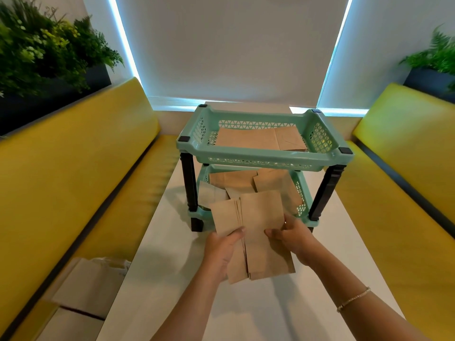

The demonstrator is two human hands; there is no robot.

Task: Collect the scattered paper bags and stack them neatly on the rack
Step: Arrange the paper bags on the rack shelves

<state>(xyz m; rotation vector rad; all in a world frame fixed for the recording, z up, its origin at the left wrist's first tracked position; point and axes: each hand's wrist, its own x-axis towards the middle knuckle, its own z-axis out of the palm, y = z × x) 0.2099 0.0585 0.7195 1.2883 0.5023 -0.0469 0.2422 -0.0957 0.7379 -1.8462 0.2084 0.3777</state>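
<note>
Both hands grip a fanned stack of paper bags point(253, 232) above the bench point(172, 279), just near of the rack point(264, 153).

Left hand point(221, 252) pinches the stack's left edge, right hand point(291, 236) its right edge. More bags lie flat in the top tray point(261, 139) and jumbled in the lower tray point(248, 182). Bare bench lies left, right and near.

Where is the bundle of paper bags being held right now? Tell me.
In the head view, the bundle of paper bags sits low centre, gripped by the left hand and right hand above the white table, just in front of the green rack's lower tier.
</note>
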